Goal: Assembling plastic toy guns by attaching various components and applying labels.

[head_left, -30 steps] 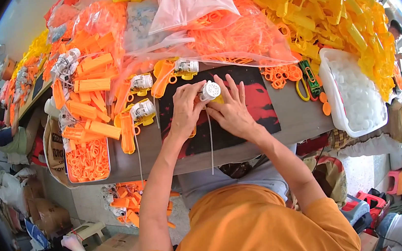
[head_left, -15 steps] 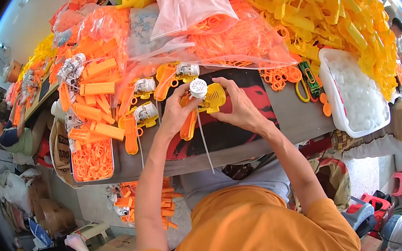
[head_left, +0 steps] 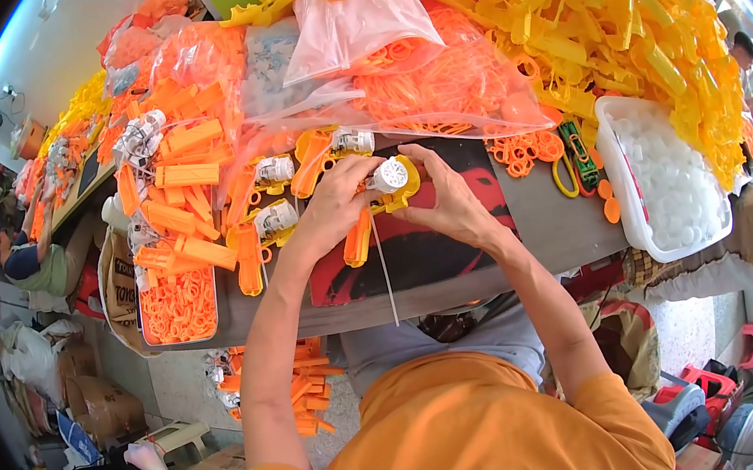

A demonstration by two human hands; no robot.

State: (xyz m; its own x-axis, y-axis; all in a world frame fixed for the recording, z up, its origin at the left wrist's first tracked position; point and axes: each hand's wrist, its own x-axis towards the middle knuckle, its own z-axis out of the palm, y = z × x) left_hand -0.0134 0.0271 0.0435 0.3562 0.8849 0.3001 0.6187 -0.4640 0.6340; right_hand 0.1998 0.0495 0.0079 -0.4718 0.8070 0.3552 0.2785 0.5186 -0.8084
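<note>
Both my hands are together over the middle of the bench, closed around one toy gun. Its white cylinder with a perforated round end lies in or against the yellow shell. My left hand grips the cylinder's left side, above the orange handle. A thin white strip hangs down from the toy. At the shell's right side, my right hand pinches with its thumb and fingers. How the parts fit under my fingers is hidden. Just left lie several similar half-built toy guns.
Orange handles are heaped at left, above a tray of orange rings. Yellow shells pile up at the back right. A white bin of translucent pieces stands at right, beside green-handled scissors. Plastic bags lie behind.
The white cylinder has shifted right and slightly down over the yellow shell, covering more of it. Its perforated end has turned toward the right. Both hands remain around the toy.
</note>
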